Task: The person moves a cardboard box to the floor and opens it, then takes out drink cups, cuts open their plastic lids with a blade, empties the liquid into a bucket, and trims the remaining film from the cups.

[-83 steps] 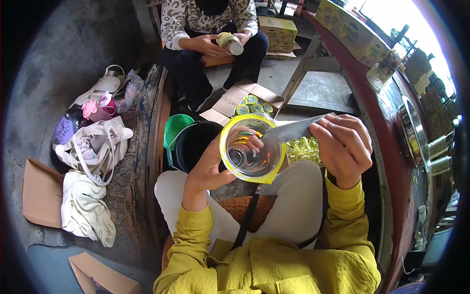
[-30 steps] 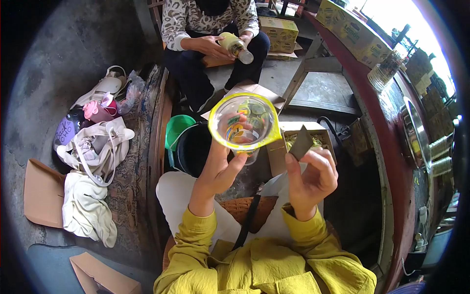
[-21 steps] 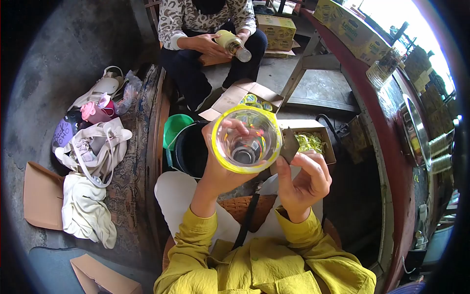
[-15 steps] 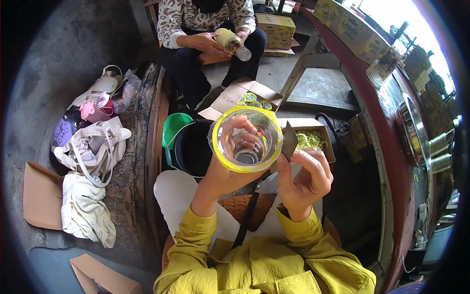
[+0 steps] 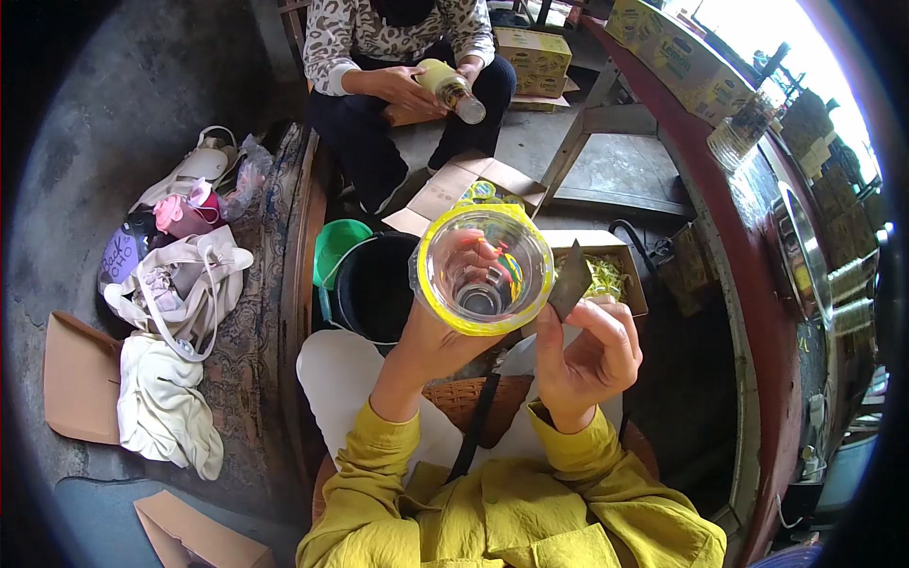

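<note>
The left hand grasps a clear cup from its left and underneath, its fingers showing through the clear wall. The right hand pinches a flat grey blade between thumb and fingers, just beside the right edge of the cup's yellow rim; whether the two touch is hard to tell. The cup is above the person's lap, its mouth facing the camera. Beyond it is an open carton with lidded cups, and to the right a box of yellow strips. A black bucket stands left, near a green bucket. Opposite, another person's hands hold a bottle.
</note>
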`<state>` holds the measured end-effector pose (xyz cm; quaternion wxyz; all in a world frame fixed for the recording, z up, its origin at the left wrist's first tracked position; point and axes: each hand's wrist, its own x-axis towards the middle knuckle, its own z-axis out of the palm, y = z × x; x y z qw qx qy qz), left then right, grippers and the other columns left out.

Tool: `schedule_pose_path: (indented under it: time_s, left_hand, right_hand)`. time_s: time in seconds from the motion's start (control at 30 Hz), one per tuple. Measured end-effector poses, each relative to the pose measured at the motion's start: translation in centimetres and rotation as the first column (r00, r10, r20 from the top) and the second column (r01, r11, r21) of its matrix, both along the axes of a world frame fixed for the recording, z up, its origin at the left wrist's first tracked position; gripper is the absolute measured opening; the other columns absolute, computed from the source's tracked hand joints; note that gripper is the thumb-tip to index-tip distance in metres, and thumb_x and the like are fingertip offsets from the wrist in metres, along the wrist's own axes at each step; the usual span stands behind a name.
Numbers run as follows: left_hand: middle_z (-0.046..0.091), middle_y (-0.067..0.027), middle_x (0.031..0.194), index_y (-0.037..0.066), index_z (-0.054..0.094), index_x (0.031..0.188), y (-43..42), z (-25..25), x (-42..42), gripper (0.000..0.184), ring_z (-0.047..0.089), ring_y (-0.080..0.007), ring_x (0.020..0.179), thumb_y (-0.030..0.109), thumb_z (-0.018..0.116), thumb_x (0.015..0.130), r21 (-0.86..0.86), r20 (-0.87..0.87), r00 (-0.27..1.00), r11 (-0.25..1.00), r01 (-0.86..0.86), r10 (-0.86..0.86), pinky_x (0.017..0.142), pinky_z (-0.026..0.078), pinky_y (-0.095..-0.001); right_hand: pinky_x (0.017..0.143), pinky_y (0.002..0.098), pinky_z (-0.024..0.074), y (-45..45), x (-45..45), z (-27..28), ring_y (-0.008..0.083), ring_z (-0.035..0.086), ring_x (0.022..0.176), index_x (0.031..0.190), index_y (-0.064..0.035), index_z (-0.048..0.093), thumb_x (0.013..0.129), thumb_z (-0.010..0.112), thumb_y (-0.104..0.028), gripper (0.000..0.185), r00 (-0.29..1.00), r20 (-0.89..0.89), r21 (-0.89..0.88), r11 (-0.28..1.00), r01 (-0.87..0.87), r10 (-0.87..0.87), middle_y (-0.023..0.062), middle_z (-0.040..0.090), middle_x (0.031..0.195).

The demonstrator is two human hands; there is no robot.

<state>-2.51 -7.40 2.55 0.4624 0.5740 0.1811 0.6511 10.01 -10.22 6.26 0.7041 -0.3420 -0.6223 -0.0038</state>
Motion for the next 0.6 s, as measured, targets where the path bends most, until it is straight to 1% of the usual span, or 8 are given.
schedule_pose_path:
  time_s: [0.07,0.17,0.27,0.33,0.6]
  left_hand:
    - [0.043,-0.0068,0.107,0.008,0.030,0.123,0.14,-0.07,0.04,0.078,0.048,-0.0148,0.096,0.003,0.076,0.060,0.024,-0.015,1.000,1.000,-0.019,0.019,0.082,0.040,-0.0254]
    - [0.045,-0.0082,0.108,0.007,0.031,0.121,0.20,0.15,-0.06,0.076,0.050,-0.0155,0.094,0.002,0.076,0.060,0.061,-0.067,0.996,0.997,-0.058,0.062,0.081,0.042,-0.0262]
    - [0.045,-0.0100,0.108,0.005,0.031,0.120,0.23,0.12,0.02,0.075,0.051,-0.0157,0.093,0.002,0.077,0.060,0.089,-0.113,0.985,0.989,-0.119,0.129,0.080,0.043,-0.0273]
    - [0.046,-0.0110,0.108,0.004,0.031,0.119,0.15,-0.45,0.25,0.075,0.051,-0.0157,0.093,0.003,0.077,0.060,0.101,-0.120,0.973,0.978,-0.184,0.195,0.080,0.044,-0.0282]
    - [0.046,-0.0126,0.108,0.003,0.028,0.120,0.26,-0.59,0.32,0.076,0.051,-0.0171,0.094,0.004,0.077,0.062,0.099,-0.108,0.975,0.978,-0.185,0.196,0.081,0.044,-0.0290]
  right_hand:
    - [0.041,0.0182,0.0355,-0.17,0.01,-0.06,0.0109,0.052,0.051,0.080,-0.0001,0.063,0.060,0.069,0.009,0.023,1.000,0.008,-0.023,1.000,0.005,-0.005,0.0083,0.060,0.067]
    - [0.043,0.0190,0.0367,-0.06,-0.16,-0.05,0.0114,0.052,0.050,0.080,0.0000,0.063,0.059,0.069,0.009,0.023,1.000,0.004,-0.015,1.000,0.012,-0.012,0.0079,0.059,0.066]
    - [0.044,0.0199,0.0381,0.40,-0.22,-0.36,0.0121,0.052,0.050,0.080,0.0004,0.063,0.059,0.069,0.010,0.024,0.998,0.028,0.062,0.997,0.055,-0.057,0.0082,0.059,0.065]
    - [0.045,0.0203,0.0389,0.32,-0.28,-0.30,0.0126,0.052,0.050,0.080,0.0007,0.063,0.059,0.069,0.010,0.024,0.998,0.009,0.057,0.996,0.065,-0.065,0.0084,0.059,0.065]
    - [0.046,0.0207,0.0399,0.27,-0.20,-0.30,0.0135,0.053,0.051,0.079,0.0008,0.063,0.059,0.069,0.010,0.023,0.998,0.020,0.033,0.998,0.056,-0.056,0.0086,0.059,0.065]
